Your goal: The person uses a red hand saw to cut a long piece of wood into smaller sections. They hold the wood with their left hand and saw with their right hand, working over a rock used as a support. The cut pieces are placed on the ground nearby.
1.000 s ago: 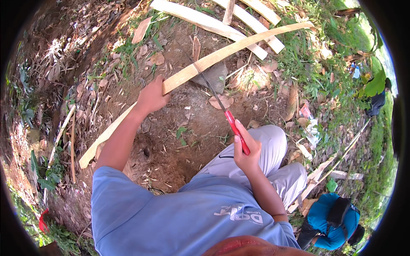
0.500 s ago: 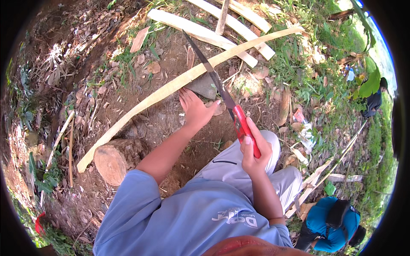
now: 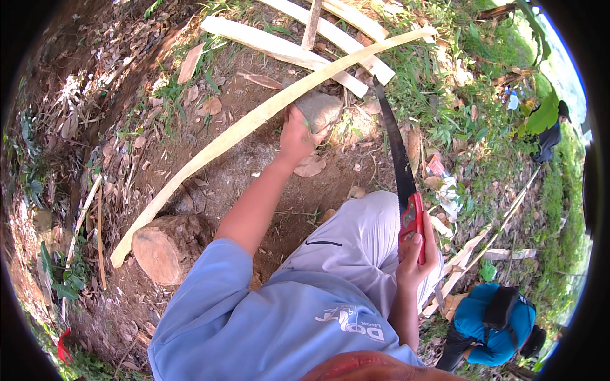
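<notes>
Saw (image 3: 395,143) swung right, off the wooden strip (image 3: 210,147); right hand (image 3: 417,255) clamped on its handle (image 3: 413,216). Left hand (image 3: 297,141) touches grey stone (image 3: 324,108), finger grip unclear. Log (image 3: 160,255) beside strip's near end, pale boards (image 3: 267,42) beneath far end.

Left grip (image 3: 298,138) — fingertips hidden at the grey stone (image 3: 323,111); brown stick (image 3: 312,25) — cut off by the top edge.

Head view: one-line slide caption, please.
Right hand holding a red-handled saw, left hand touching a grey stone crossed by a long pale wooden strip.
</notes>
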{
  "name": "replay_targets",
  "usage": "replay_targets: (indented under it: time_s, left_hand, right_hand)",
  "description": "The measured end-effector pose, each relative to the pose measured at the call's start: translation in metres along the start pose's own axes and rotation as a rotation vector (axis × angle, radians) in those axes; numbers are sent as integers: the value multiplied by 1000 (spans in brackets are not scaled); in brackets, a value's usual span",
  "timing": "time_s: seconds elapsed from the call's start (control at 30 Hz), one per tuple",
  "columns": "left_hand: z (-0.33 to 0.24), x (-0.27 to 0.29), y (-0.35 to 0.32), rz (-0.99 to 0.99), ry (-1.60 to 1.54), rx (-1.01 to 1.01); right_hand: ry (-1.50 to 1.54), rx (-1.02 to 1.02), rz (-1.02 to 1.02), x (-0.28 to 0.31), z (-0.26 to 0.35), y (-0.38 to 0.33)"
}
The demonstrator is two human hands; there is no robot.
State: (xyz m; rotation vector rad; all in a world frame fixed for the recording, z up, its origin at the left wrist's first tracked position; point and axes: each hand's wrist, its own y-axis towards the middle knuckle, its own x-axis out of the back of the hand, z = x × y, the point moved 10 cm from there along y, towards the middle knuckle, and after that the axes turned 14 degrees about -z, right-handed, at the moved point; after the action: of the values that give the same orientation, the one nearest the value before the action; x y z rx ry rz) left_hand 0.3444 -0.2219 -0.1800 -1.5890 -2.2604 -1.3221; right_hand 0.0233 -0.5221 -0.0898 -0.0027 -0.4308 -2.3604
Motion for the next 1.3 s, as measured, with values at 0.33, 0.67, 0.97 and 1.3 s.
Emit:
replay_targets:
  time_s: [0.33, 0.67, 0.97, 1.3]
  left_hand:
    - [7, -63, 48, 175, 131, 38]
    - [-32, -12, -27, 536, 492, -165]
    - [-50, 214, 39, -115, 352, -609]
    - [65, 161, 26, 435, 577, 48]
  right_hand:
    - [-33, -88, -13, 14, -5, -16]
    - [13, 47, 82, 6, 24, -29]
    - [37, 165, 292, -74, 54, -21]
    - [189, 283, 438, -278, 78, -17]
